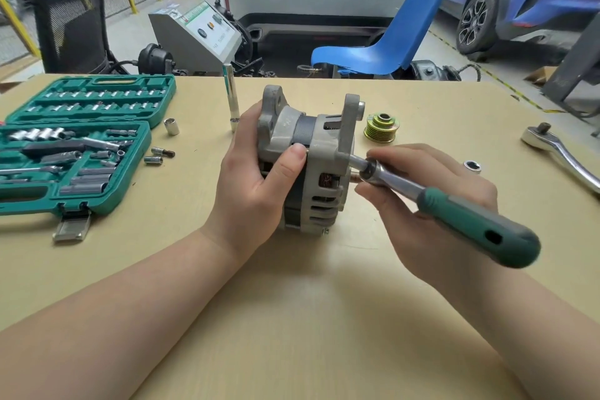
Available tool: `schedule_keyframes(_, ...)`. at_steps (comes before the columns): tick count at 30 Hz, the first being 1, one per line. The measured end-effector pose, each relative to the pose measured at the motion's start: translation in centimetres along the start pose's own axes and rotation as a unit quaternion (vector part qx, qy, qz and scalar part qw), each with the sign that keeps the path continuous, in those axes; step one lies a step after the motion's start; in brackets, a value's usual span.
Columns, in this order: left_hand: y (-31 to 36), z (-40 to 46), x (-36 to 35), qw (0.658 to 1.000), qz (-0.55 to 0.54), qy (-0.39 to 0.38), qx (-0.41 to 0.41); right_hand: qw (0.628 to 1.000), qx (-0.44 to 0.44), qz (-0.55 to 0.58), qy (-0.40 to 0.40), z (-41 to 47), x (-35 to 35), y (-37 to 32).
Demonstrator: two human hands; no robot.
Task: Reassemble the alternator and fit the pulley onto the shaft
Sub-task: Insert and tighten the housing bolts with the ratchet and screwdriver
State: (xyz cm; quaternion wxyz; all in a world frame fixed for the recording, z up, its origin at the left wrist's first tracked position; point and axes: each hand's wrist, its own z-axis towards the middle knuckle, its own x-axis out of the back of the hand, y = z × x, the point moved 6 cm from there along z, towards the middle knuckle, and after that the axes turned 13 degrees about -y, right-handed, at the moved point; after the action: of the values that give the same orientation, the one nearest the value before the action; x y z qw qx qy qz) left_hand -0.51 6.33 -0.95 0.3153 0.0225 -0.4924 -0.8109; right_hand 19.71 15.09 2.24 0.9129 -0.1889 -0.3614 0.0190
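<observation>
The grey alternator (319, 153) stands on its side in the middle of the table. My left hand (256, 178) grips its left half, thumb pressed on the seam between the housings. My right hand (431, 201) holds a green-handled socket driver (454, 208). The driver's socket sits against a bolt on the alternator's right face. The gold-green ribbed pulley (381, 127) lies loose on the table behind and to the right of the alternator. The shaft end shows just under the driver's tip.
An open green socket set case (78, 146) lies at the left, with loose sockets (171, 126) beside it. A tall extension bar (231, 97) stands behind my left hand. At the right lie a ratchet (561, 153) and a small socket (472, 166).
</observation>
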Motion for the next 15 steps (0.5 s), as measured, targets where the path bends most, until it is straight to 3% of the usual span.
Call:
schedule_keyframes(8, -0.2, -0.1, 0.0, 1.0, -0.024, 0.004, -0.003, 0.999, -0.003, 0.009, -0.037, 0.8, -0.5, -0.5)
schedule_keyframes(15, -0.3, 0.0, -0.1, 0.998, -0.059, 0.005, 0.008, 0.988, 0.107, -0.1, -0.042, 1.3, 0.4, -1.8)
